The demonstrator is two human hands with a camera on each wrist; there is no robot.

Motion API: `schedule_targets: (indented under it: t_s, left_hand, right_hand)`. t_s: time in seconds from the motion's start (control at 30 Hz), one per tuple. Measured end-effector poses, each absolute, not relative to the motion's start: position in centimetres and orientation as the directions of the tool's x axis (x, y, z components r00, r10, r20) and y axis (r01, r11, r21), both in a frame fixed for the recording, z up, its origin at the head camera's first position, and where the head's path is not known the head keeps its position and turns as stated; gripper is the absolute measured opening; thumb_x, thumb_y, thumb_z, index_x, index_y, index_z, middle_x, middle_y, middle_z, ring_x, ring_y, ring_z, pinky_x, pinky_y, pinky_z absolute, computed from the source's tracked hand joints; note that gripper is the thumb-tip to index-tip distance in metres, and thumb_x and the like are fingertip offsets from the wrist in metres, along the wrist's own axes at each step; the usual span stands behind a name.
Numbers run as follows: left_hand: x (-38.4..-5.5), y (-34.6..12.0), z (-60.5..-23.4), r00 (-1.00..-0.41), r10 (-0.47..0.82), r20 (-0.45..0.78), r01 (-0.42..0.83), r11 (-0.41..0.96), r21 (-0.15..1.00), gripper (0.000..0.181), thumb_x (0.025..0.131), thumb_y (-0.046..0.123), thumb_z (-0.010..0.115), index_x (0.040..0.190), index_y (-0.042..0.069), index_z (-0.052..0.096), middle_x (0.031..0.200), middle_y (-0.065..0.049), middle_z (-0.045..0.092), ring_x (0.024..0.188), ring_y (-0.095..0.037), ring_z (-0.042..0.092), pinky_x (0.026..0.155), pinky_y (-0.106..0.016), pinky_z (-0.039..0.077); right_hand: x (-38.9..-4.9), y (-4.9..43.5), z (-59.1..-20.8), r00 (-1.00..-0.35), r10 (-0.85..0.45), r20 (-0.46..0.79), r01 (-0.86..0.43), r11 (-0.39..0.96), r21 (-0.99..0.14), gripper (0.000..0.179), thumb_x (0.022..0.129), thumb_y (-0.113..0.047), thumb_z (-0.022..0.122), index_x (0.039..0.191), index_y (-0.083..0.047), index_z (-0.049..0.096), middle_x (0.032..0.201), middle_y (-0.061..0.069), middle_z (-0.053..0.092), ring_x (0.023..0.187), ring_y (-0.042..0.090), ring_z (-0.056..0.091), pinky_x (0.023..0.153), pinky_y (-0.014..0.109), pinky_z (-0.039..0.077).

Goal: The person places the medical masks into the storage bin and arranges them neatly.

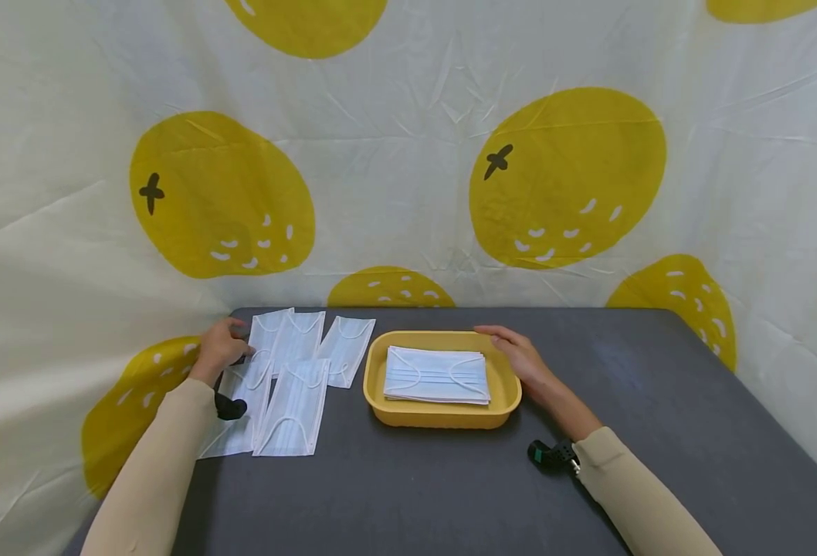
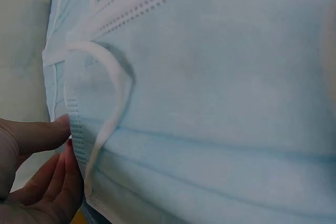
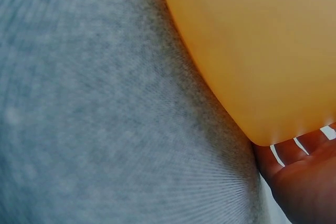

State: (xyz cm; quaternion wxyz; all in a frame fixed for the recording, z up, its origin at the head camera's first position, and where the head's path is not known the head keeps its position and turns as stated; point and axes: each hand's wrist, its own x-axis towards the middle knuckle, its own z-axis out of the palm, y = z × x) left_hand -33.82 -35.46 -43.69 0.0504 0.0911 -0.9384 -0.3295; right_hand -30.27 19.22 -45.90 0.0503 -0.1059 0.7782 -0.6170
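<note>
At the table's left edge my left hand is by a group of loose light-blue face masks. In the left wrist view its thumb and fingers pinch the short edge of one face mask, whose white ear loop curves across the fabric. My right hand holds the right end of a yellow tray, thumb at the rim and fingers along the outer wall. Inside the tray lies a neat stack of face masks. The right wrist view shows the fingers against the tray's outside.
The dark grey table carries the tray and the spread masks, several of which overlap. Behind and to the left hangs a white cloth printed with yellow fruit, close against the table's edges.
</note>
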Motion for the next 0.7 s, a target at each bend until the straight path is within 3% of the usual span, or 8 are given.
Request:
schedule_targets:
  t_s: [0.33,0.5,0.7]
  left_hand:
    - [-34.6,-35.29,-43.88,-0.968,-0.249,0.018,-0.182,0.754,0.631,0.056,0.081,0.005,0.07,0.132,-0.002,0.048,0.12,-0.027,0.054,0.099,-0.038,0.051,0.089,-0.048,0.052]
    - [-34.81,-35.01,-43.67,-0.973,-0.229,0.037,-0.164,0.793,0.587,0.051,0.08,0.01,0.071,0.125,-0.005,0.053,0.115,-0.027,0.056,0.096,-0.037,0.05,0.081,-0.045,0.052]
    - [-34.9,-34.99,-43.25,-0.972,-0.234,0.011,-0.189,0.813,0.55,0.05,0.079,0.012,0.071,0.122,-0.007,0.054,0.119,-0.028,0.054,0.099,-0.039,0.048,0.084,-0.047,0.049]
  right_hand:
    - [-30.31,19.37,-45.69,-0.972,-0.228,0.058,-0.108,0.215,-0.971,0.036,0.105,-0.023,0.037,0.135,-0.016,0.055,0.147,0.005,0.045,0.132,0.028,0.046,0.106,0.047,0.041]
    - [-30.25,19.55,-45.74,-0.972,-0.228,0.055,-0.102,0.2,-0.974,0.037,0.105,-0.022,0.036,0.136,-0.015,0.054,0.147,0.007,0.045,0.131,0.029,0.046,0.106,0.048,0.042]
    - [-30.24,19.53,-45.84,-0.968,-0.247,0.052,-0.1,0.185,-0.978,0.038,0.105,-0.022,0.036,0.139,-0.013,0.052,0.149,0.011,0.042,0.131,0.034,0.046,0.107,0.051,0.04]
